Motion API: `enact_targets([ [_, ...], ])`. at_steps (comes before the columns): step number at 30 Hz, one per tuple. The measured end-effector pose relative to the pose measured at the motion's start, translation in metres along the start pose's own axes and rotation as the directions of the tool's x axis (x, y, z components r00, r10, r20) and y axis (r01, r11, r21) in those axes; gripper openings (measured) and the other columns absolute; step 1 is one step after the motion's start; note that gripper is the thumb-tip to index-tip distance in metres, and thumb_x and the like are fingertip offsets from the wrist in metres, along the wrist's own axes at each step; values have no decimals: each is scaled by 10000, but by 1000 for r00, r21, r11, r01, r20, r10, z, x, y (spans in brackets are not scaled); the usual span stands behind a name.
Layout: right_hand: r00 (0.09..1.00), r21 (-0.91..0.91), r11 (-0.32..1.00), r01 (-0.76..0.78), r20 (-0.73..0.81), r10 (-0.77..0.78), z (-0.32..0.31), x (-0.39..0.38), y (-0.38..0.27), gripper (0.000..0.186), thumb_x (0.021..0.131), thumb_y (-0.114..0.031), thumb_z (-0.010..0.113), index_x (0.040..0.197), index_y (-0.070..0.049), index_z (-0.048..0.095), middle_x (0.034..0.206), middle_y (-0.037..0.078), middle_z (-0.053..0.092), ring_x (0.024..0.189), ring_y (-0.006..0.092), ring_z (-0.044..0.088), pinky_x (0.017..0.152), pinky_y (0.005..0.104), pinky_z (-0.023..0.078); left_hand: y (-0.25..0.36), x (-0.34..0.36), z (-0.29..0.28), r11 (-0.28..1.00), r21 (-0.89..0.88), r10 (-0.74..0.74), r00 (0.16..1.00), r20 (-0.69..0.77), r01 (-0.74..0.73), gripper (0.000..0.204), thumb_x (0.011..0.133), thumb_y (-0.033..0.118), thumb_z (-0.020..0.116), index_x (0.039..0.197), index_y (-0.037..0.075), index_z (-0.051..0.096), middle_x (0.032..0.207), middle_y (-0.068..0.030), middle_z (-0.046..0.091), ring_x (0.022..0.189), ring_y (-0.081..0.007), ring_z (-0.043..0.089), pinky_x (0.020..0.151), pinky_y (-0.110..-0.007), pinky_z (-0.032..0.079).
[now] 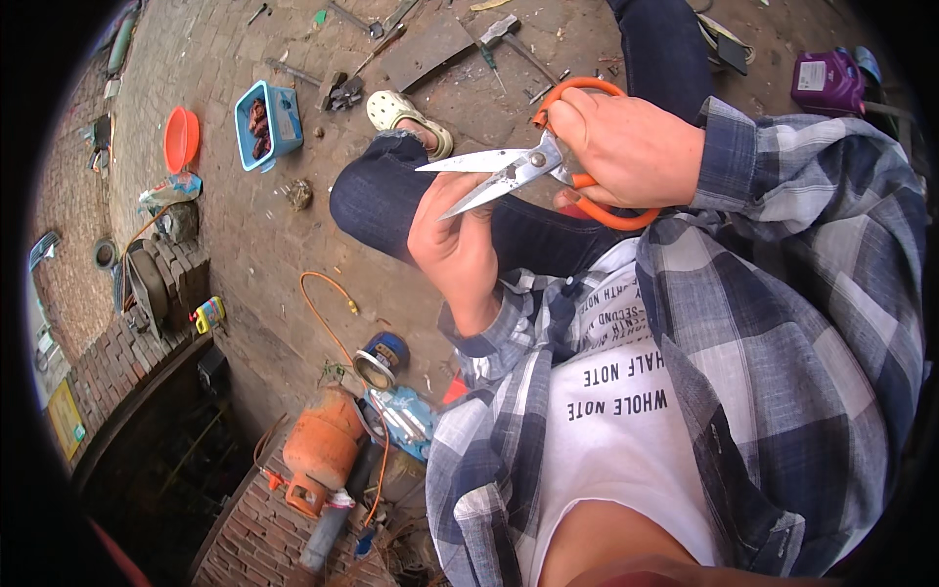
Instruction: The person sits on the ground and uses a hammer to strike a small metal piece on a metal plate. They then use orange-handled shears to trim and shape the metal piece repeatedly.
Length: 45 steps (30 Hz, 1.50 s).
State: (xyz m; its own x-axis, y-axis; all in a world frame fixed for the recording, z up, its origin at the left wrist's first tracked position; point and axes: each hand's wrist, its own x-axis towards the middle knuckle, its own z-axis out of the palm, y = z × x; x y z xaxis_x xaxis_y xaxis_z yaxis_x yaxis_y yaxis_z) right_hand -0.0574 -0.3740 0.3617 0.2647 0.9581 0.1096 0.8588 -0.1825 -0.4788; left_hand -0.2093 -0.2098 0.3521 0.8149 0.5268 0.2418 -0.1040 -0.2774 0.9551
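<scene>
A large pair of scissors (536,159) with orange handles and two steel blades is held in front of me, its blades parted and pointing left. My right hand (616,147) is closed round the handles. Dark spots mark the lower blade near the pivot. At the blades my left hand (452,249) has its fingers bent and drawn together, touching the lower blade, which crosses in front of them. Part of those fingers is hidden behind the steel. Beneath the scissors are my legs in dark jeans (377,196), and a pale clog (396,112) is on one foot.
A blue basin (277,122) with dark reddish pieces and a red basin (181,139) stand at left. Hammer (501,29), metal plate (430,57) and screwdriver (489,61) lie beyond. An orange gas cylinder (323,440) with a hose is lower left; a purple jug (827,83) stands far right.
</scene>
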Motion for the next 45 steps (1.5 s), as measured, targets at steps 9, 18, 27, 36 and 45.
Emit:
enact_targets([
  [9,998,11,998,56,-4,-56,-5,2,4,721,739,-461,760,1135,59,454,982,195,536,863,348,613,747,393,503,-1,0,-1,1000,10,2,1000,-3,-2,146,876,22,663,949,-103,647,921,-120,655,751,-133,602,657,-223,481],
  [18,1000,-53,999,13,15,-12,-4,2,2,681,775,-431,737,1148,69,464,947,197,551,800,340,631,714,376,506,-11,0,-3,997,-81,-15,1000,12,16,178,872,59,681,947,-100,649,895,-114,652,725,-134,589,634,-228,464],
  [27,995,-62,995,81,-54,-84,-10,5,2,659,792,-411,725,1146,78,461,923,200,564,783,340,637,688,371,515,-8,4,-3,993,-106,-56,998,10,57,159,871,48,674,939,-94,648,846,-95,636,730,-138,584,647,-236,460],
  [36,999,16,1000,-9,48,8,-2,9,-1,651,774,-421,738,1088,65,438,904,204,541,794,367,606,686,410,494,-4,1,-1,978,-194,-82,996,-25,76,139,888,37,653,953,-85,645,872,-98,645,730,-138,578,654,-241,458],
  [45,895,529,762,-373,420,147,-21,12,-26,544,954,-495,509,891,43,464,712,214,547,692,383,584,637,433,446,-3,5,0,952,-302,-73,993,-89,43,72,861,-46,639,917,-91,636,868,-126,635,766,-170,604,695,-262,499],
])
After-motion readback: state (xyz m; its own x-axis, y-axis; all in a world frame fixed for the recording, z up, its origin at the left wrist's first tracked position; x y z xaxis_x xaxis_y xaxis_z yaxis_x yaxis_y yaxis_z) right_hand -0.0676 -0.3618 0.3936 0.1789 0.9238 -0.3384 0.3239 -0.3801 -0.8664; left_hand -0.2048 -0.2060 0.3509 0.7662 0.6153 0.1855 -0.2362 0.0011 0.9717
